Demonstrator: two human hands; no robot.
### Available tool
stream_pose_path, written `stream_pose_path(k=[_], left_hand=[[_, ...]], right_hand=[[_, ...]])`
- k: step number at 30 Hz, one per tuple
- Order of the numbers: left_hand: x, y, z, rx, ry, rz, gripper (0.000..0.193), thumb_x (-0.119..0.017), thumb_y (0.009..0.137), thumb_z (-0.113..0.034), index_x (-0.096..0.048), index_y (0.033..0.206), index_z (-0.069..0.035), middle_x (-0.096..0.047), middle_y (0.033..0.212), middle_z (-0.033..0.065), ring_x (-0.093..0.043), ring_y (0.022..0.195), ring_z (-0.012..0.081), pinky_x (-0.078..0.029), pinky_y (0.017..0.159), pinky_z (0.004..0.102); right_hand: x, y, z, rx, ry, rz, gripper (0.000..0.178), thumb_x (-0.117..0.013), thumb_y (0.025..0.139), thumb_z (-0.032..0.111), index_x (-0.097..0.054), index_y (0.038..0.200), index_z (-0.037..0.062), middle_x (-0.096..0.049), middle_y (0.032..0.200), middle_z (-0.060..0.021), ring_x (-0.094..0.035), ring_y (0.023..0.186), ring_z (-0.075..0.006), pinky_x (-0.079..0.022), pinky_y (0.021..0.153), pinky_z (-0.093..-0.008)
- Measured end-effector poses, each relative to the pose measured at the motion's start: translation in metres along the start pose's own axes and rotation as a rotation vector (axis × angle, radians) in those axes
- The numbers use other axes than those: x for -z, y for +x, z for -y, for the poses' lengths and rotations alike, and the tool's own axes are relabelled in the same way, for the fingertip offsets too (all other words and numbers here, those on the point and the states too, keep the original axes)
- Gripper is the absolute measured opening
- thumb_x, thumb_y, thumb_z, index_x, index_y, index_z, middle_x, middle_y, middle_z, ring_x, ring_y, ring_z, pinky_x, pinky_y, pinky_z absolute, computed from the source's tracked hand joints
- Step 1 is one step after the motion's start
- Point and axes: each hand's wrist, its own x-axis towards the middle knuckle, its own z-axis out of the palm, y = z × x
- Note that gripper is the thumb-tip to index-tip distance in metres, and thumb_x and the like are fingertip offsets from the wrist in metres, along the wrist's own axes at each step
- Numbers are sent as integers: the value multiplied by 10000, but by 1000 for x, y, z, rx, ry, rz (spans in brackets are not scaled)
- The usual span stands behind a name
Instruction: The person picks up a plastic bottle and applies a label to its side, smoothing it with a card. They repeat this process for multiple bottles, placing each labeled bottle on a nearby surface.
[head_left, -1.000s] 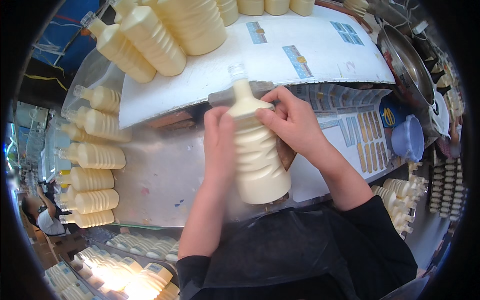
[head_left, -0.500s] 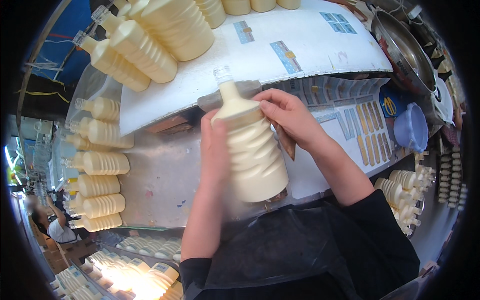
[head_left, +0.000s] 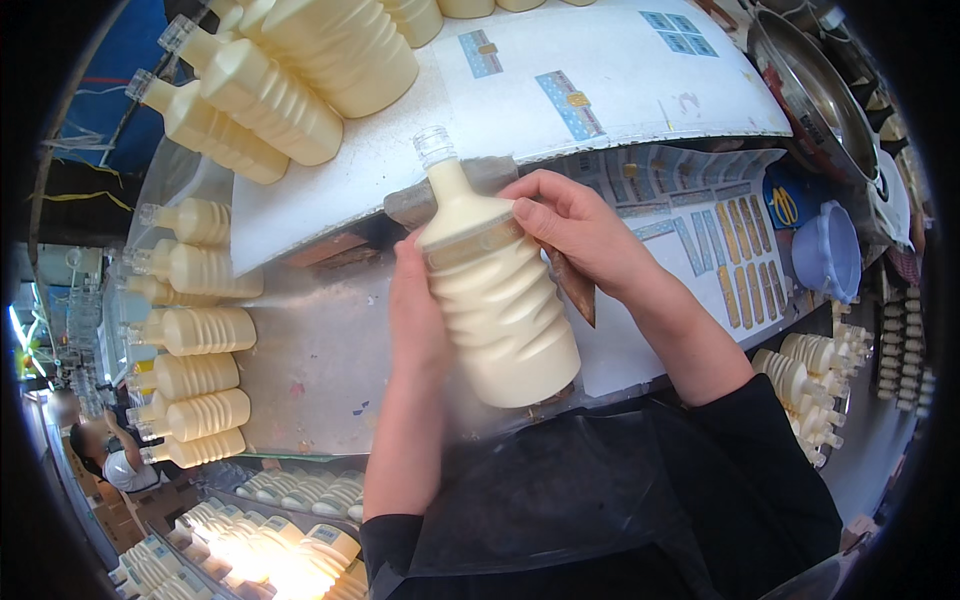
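A cream-coloured ribbed bottle point(head_left: 505, 335) with a clear threaded neck leans upright before me, its neck pointing away. Around its shoulder runs a narrow greyish-gold label strip point(head_left: 475, 242). My left hand point(head_left: 416, 310) is pressed along the bottle's left side, fingers mostly hidden behind it. At the right shoulder, my right hand point(head_left: 575, 225) pinches at the strip's end with thumb and forefinger. Below the right fingers juts a brown, pointed flat tool point(head_left: 572, 288), tucked in that same hand. A grey cloth-like pad point(head_left: 405, 207) shows behind the bottle's neck.
Several cream bottles point(head_left: 205, 330) line the metal table's left edge. More stand on the raised white board point(head_left: 660, 95), beside loose blue labels point(head_left: 570, 105). Label strips point(head_left: 745, 265) lie on a sheet at right, near a purple basin point(head_left: 826, 252) and a metal pan point(head_left: 815, 90).
My left hand has slid from the bottle's front to its left side, uncovering the label strip across the shoulder. My right hand keeps almost the same hold.
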Motion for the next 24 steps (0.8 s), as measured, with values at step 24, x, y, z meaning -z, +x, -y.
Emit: stream_pose_path(k=[24], left_hand=[[-4,-55,-5,-618,1050,-32,778,-397,1046,-605,-389,1556,-17,-374,1534,285,-341,1433,430,-239,1192,538]], right_hand=[[-25,-17,50,381,-264,-273,264,-660,948,46,-625,1208,20,-691,1101,-49,-653,1000,-118,-544,881,-269]])
